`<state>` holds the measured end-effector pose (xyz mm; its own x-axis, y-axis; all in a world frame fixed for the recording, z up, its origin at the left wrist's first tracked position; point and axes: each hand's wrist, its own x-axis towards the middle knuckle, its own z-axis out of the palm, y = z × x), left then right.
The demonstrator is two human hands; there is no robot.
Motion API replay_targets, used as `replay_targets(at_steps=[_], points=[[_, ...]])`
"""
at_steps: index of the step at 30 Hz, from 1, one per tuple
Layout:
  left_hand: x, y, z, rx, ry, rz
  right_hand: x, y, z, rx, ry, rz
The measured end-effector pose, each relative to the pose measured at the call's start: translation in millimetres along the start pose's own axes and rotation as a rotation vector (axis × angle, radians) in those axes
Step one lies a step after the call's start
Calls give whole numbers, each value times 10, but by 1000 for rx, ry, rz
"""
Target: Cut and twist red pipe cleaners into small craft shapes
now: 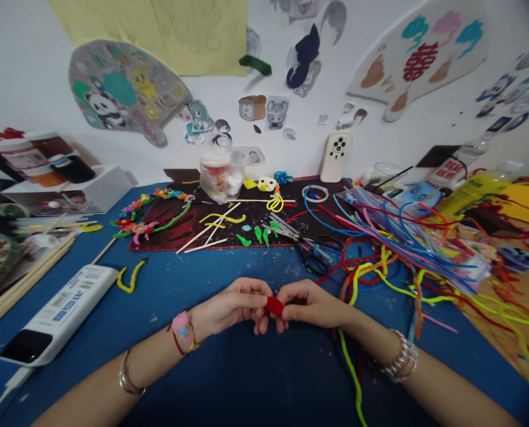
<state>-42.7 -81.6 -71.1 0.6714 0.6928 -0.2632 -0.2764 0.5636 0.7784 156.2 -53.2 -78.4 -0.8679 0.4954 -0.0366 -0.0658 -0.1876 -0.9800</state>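
Above the blue tabletop (166, 379), left hand (233, 305) and right hand (311, 303) clamp their fingers on a red pipe-cleaner piece (274, 306): light, soft, best pinched endwise.

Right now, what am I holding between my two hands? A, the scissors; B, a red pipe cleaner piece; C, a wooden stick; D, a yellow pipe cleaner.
B. The red pipe cleaner piece is pinched between the fingers of the left hand and the right hand.
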Motion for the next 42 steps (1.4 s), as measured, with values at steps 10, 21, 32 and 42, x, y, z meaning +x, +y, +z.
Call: replay_targets(at_steps=[10,21,32,42], points=[[3,-53,91,-60,-71,91,-12,-17,39,-16,15,-95],[-48,78,71,353,-92,26,-20,-43,-83,-316,-117,40],[-38,-9,120,400,-36,94,-18,3,-67,-370,-94,-43],[-43,39,5,1874,117,490,-23,-22,-5,-786,-9,-139]])
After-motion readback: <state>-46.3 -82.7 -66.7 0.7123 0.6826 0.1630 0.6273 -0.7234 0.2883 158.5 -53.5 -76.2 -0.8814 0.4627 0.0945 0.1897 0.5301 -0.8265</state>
